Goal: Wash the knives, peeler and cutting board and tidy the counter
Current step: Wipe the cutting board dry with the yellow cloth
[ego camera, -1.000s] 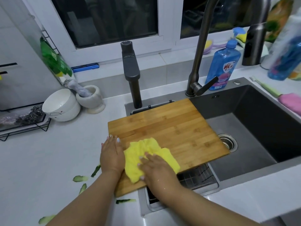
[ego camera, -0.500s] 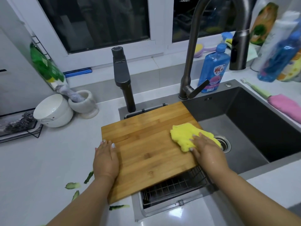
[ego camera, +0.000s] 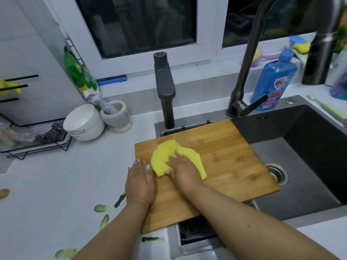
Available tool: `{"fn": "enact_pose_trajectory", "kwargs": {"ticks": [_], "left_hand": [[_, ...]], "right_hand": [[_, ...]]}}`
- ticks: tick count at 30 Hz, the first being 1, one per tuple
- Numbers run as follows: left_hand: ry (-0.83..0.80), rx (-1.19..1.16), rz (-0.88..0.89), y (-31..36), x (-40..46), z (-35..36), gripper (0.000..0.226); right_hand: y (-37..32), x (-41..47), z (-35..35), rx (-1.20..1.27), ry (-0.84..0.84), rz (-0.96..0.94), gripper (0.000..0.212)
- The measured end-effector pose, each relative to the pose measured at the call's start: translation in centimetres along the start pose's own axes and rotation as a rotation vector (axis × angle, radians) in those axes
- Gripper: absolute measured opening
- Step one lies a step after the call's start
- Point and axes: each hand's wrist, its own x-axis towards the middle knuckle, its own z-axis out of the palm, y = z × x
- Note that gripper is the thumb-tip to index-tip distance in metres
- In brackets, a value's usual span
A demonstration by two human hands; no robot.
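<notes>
Your left hand (ego camera: 139, 182) lies flat, fingers straight, on the cutting board (ego camera: 225, 162) so it can't slide. The board sits half on the counter (ego camera: 56, 175), half over the sink (ego camera: 309, 166). Your right hand (ego camera: 183, 170) presses the yellow cloth (ego camera: 163, 156) down with spread fingers to wipe.

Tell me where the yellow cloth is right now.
In the head view the cloth lies on the left part of the cutting board, under the right hand, beside the left hand, left of the sink.
</notes>
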Motion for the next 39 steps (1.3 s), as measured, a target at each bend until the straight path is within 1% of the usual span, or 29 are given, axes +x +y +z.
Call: {"fn": "enact_pose_trajectory", "kwargs": {"ticks": [2,3,4,6,8,10,11,13,15,16,18,20,21,23,26,29,31,35,39], "left_hand": [[-0.006,0.005,-0.008,-0.1,0.1,-0.1,0.051],[-0.007,0.0,-0.009,-0.1,0.0,-0.1,0.051],[-0.01,-0.006,-0.015,0.0,0.0,-0.2,0.051],[-0.029,0.0,-0.024,0.1,-0.1,-0.4,0.051],[-0.075,0.049,-0.003,0.2,0.1,-0.7,0.052],[-0.149,0.068,0.0,0.3,0.5,-1.3,0.056],[-0.158,0.041,-0.009,0.4,0.7,-1.9,0.058],[-0.073,-0.018,-0.03,0.4,0.9,-3.1,0.055],[0.031,-0.014,-0.096,0.3,0.7,-4.3,0.051],[0.024,0.019,-0.139,0.1,0.5,-4.7,0.052],[-0.08,0.063,-0.25,0.0,0.2,-4.8,0.058],[-0.172,0.063,-0.345,0.2,-0.1,-4.5,0.062],[-0.197,0.05,-0.381,0.5,-0.3,-4.4,0.061],[-0.222,0.011,-0.436,1.1,-0.3,-4.2,0.059],[-0.242,-0.042,-0.517,2.2,0.3,-4.3,0.056],[-0.256,-0.132,-0.617,3.3,0.5,-4.6,0.059],[-0.204,-0.236,-0.646,3.3,0.3,-4.7,0.063],[-0.097,-0.555,-0.719,3.8,-0.5,-5.7,0.063],[-0.042,-0.792,-0.817,4.7,-0.4,-8.0,0.06]], "right_hand": [[0.3,-1.7,0.0,-0.037,-0.022,-0.144,0.038],[0.7,-2.6,-0.4,-0.085,0.006,-0.199,0.034],[1.6,-3.2,-0.7,-0.109,0.057,-0.225,0.031],[3.6,-4.2,-2.0,-0.19,0.12,-0.195,0.028],[5.2,-4.7,-3.9,-0.202,0.127,-0.083,0.026],[6.9,-4.9,-6.1,-0.203,0.174,0.1,0.028],[7.6,-5.0,-7.4,-0.147,0.208,0.205,0.03],[8.7,-5.1,-10.1,0.057,0.274,0.394,0.03],[9.7,-4.9,-12.2,0.244,0.357,0.517,0.031],[10.4,-4.6,-12.8,0.29,0.391,0.567,0.032],[12.0,-4.2,-13.5,0.298,0.391,0.656,0.032],[12.8,-4.1,-13.3,0.283,0.322,0.731,0.029],[13.0,-4.1,-13.1,0.297,0.28,0.756,0.029],[13.0,-4.2,-12.6,0.339,0.222,0.776,0.036],[12.7,-4.4,-13.0,0.378,0.191,0.779,0.045],[12.6,-3.9,-13.7,0.45,0.156,0.833,0.051],[12.7,-3.5,-14.2,0.511,0.168,0.871,0.053],[12.9,-3.7,-14.6,0.581,0.235,0.868,0.051],[12.0,-4.2,-14.7,0.706,0.334,0.881,0.05]]}}
